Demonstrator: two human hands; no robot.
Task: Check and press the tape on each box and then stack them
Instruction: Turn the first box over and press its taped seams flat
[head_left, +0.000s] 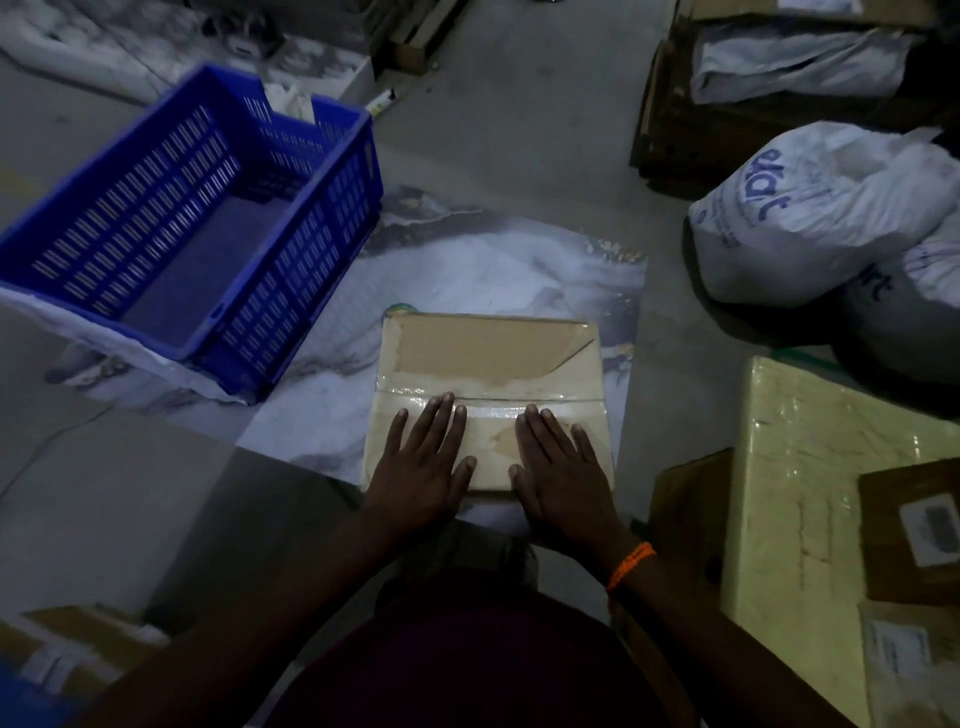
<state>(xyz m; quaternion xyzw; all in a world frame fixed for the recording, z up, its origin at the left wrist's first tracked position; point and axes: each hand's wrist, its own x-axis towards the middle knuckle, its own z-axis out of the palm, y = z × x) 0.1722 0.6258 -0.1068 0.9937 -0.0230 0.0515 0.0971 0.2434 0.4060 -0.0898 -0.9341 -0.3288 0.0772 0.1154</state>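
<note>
Step in hand: pressing tape on cardboard box (488, 364), which lies flat on marbled sheet (467, 270) on floor, directly ahead of person. Left hand (421, 462) and right hand (561, 467) both flat, palms down, fingers spread, gripping nothing; fingertips touch glossy tape strip (493, 402) across box middle.

Next, likely: sweep palms outward along strip, check lifted far-right corner, then stack.

Blue crate (208, 208), left: looks empty. 2 white sacks (810, 208), right: contents hidden.
</note>
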